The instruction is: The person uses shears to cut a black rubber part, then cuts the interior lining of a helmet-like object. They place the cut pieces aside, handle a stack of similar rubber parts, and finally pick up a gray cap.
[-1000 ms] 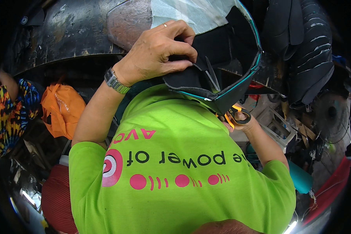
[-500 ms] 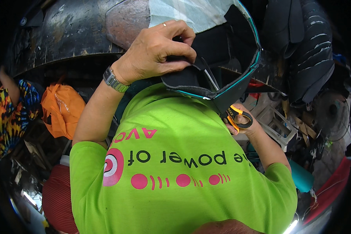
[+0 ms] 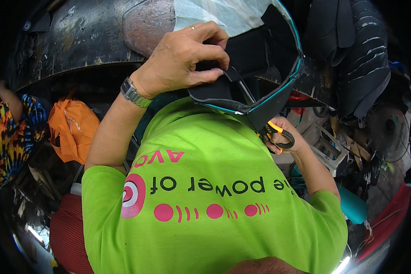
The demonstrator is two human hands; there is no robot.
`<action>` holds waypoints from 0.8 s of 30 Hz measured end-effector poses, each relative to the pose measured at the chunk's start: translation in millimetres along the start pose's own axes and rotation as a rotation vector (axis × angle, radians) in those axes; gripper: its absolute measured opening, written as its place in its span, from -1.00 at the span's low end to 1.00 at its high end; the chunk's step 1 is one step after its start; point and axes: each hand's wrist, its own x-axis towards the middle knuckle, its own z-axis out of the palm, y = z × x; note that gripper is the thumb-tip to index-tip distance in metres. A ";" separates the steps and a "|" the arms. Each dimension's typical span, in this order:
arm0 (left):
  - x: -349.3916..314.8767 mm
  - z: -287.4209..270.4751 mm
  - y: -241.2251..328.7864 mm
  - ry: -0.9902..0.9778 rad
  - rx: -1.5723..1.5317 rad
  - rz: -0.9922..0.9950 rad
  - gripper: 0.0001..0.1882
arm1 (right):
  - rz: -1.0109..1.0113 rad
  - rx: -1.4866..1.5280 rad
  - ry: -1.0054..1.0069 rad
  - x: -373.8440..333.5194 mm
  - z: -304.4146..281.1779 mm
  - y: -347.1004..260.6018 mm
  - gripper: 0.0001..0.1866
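Note:
My left hand is closed at the near-left part of a black fabric bag piece with teal edging, thumb and fingers pinching a dark tab of the cloth. At the near corner of this piece, my right hand grips scissors with orange and black handles. The fabric hides the middle of the scissors. A thin metal blade shows inside the piece, beside the pinched tab. The bag piece stands opened out, its far side against the table edge, over my green shirt.
A worn dark table curves across the far side, with pale sheet material on it. Stacked black pieces hang at right, above a fan and a grey stool. At left are an orange bag and another person's patterned sleeve.
The scissor handles have turned and shifted slightly in my right hand. The near corner of the bag piece has moved a little, and less blade shows. My left hand keeps its pinch.

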 end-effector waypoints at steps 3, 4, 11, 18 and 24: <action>-0.1 1.5 1.5 0.021 0.035 -0.011 -0.73 | 0.016 -0.019 0.019 -2.0 -3.3 -0.4 -0.38; -0.2 2.0 1.7 0.031 0.057 -0.008 -0.72 | 0.021 -0.016 0.023 -2.8 -4.8 -0.1 -0.40; -3.2 1.9 -0.6 0.008 0.014 -0.064 -0.75 | -0.013 0.155 -0.184 -4.8 -14.3 -0.1 -0.25; -4.1 5.8 -0.4 0.053 0.039 -0.053 -0.77 | -0.068 0.210 -0.299 6.3 -12.2 -5.2 -0.26; -5.4 1.5 -4.5 0.017 -0.027 0.051 -0.76 | -0.107 0.314 -0.307 12.1 -10.3 -3.9 -0.32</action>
